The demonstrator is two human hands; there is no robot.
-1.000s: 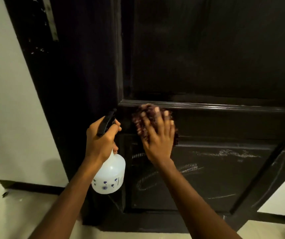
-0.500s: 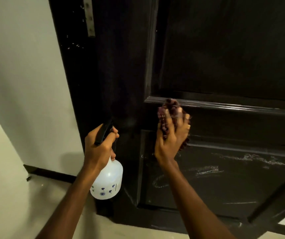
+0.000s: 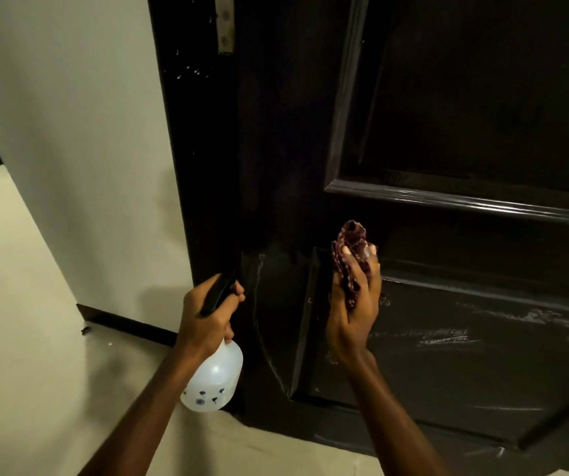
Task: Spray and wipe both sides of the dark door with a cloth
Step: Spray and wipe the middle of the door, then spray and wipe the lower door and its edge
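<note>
The dark panelled door (image 3: 465,115) fills the right of the view, with pale smears on its lower panel. My right hand (image 3: 353,304) grips a bunched maroon cloth (image 3: 350,249) at the upper left corner of that lower panel. My left hand (image 3: 207,317) holds a white spray bottle (image 3: 214,379) by its black trigger head, just left of the door's lower part, nozzle towards the door.
A dark door frame (image 3: 193,149) with a metal hinge (image 3: 224,22) runs down beside a cream wall (image 3: 70,115). A black skirting board (image 3: 125,324) lines the wall's foot. Pale floor (image 3: 18,372) spreads to the left and below.
My right hand went from pressing the cloth flat under the moulding to gripping it bunched, turned on edge and a little lower. My view swung left; the left hand kept its hold on the bottle.
</note>
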